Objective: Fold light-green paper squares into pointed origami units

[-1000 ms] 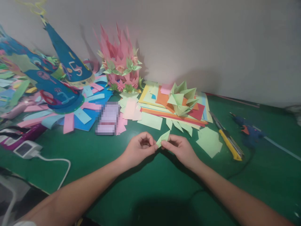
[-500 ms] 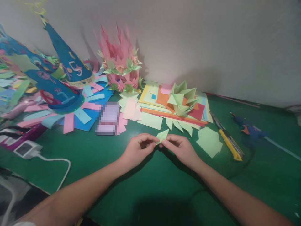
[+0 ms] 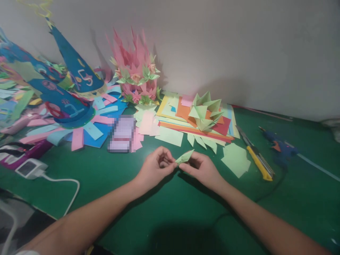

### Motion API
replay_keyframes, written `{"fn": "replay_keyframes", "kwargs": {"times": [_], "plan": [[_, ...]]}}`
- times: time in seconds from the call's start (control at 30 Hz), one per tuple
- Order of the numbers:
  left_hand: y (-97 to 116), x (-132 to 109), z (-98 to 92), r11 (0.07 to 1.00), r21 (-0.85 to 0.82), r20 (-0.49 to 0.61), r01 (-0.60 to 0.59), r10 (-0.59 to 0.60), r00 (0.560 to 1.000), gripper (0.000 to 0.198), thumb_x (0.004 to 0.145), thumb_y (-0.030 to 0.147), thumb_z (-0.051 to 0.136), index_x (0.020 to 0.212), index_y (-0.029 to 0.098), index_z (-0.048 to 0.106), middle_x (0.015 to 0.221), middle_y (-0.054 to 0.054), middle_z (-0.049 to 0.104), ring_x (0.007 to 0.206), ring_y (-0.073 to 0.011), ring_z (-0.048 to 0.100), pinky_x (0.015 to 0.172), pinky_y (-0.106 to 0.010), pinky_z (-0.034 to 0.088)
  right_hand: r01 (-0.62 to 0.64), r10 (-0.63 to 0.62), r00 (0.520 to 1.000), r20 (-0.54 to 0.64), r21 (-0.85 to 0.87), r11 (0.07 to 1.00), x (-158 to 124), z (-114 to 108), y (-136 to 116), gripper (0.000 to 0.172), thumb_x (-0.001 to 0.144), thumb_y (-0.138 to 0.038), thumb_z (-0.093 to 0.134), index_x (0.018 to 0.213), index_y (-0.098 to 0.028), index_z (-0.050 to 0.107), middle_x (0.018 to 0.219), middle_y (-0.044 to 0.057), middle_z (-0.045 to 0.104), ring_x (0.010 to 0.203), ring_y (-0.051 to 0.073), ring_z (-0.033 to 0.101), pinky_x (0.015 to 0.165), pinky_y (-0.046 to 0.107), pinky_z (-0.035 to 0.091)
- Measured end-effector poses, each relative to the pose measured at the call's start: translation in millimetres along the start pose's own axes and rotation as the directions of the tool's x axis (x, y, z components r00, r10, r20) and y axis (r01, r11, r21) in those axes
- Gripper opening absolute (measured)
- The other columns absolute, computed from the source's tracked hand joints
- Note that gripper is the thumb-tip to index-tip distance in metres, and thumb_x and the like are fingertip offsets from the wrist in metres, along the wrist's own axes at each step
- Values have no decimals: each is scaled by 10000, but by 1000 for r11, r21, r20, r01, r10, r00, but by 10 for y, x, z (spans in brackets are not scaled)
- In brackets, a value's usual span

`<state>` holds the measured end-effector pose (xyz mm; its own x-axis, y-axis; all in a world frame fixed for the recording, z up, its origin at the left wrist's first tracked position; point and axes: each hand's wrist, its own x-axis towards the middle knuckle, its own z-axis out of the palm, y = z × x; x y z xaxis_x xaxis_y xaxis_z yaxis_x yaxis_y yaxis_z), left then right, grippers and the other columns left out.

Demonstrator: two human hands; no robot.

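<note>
A small folded piece of light green paper [image 3: 186, 157] is held between my two hands, a little above the green table [image 3: 170, 198]. My left hand [image 3: 156, 166] pinches its left tip between thumb and fingers. On the other side my right hand [image 3: 203, 166] grips its lower edge, thumb in front and fingers behind. The paper's pointed end slants up to the right. Just beyond lie folded green paper leaves [image 3: 203, 141] and a flat light green sheet [image 3: 169, 136]. More green squares [image 3: 236, 159] rest to the right of my right hand.
A yellow utility knife [image 3: 259, 161] and a blue glue gun [image 3: 283, 145] lie at right. Behind, a green paper flower [image 3: 206, 111] sits on stacked coloured paper [image 3: 170, 122]. A pink paper crown [image 3: 135, 71], blue cone hats [image 3: 77, 63], a blurred-out phone [image 3: 122, 134] and a white charger [image 3: 30, 168] occupy the left.
The folded green paper has turned, its tip now leaning further to the right. My fingers have shifted their hold slightly, and the left hand now pinches its left end.
</note>
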<state>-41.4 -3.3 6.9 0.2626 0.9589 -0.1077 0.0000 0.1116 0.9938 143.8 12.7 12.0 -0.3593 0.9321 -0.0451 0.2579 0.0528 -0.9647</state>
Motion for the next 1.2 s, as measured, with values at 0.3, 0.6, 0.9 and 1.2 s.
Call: {"fn": "replay_keyframes", "kwargs": {"times": [0.3,0.6,0.9,1.2], "plan": [[17,33,9,1000,-5,35,22,-22,999,272,714,257,717,854,153,509,783,14,542,643,-57,506,574,-164,425,-57,74,988,-132,126,990,20,-16,-47,342,727,-496,664,678,-181,541,622,-27,525,588,112,491,585,251,432],[6,16,4,994,85,-70,-66,72,995,145,742,234,677,773,144,568,685,21,548,563,-47,486,527,-154,406,-85,105,991,-87,212,974,19,-8,-64,343,754,-495,651,663,-182,543,636,-14,589,596,111,533,606,246,445],[40,0,-36,850,420,-42,-319,369,929,80,744,91,601,744,164,634,754,-7,663,669,-93,598,625,-171,489,-106,116,993,-34,226,968,0,-3,-70,311,780,-475,634,694,-186,557,705,16,681,667,138,620,667,268,491],[132,15,-60,887,384,35,-258,265,964,85,722,97,592,685,171,612,742,-10,646,649,-103,575,614,-202,478,-74,86,995,-57,196,978,7,-5,-70,311,757,-479,655,685,-194,557,661,0,647,637,137,607,643,272,490]]}}
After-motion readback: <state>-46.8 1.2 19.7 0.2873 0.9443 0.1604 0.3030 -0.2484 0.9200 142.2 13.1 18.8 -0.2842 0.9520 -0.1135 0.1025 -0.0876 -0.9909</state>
